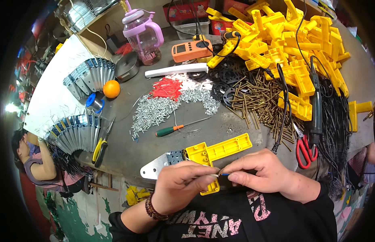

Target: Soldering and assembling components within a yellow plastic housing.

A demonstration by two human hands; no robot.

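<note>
My left hand [181, 184], with a beaded bracelet on its wrist, pinches the end of a thin white wire [215, 175]. Fingertip to fingertip with it, my right hand [262, 171] grips a thin blue wire [225, 174]; whether the two wire ends touch is too small to tell. Under and just beyond both hands lies a yellow plastic housing [231, 147] with a ribbed handle. A flat silver metal plate [152, 167] with a perforated bracket [175, 157] sticks out of its left side, partly covered by my left hand.
Beyond the hands lie a green-and-orange screwdriver [166, 131], silver screws [153, 115], red sleeves [166, 88] and brass-coloured bolts [256, 94]. Yellow housings [284, 44] heap up at far right, above red scissors [303, 152]. Metal plates [76, 131] fan out at left, where another person [44, 161] sits.
</note>
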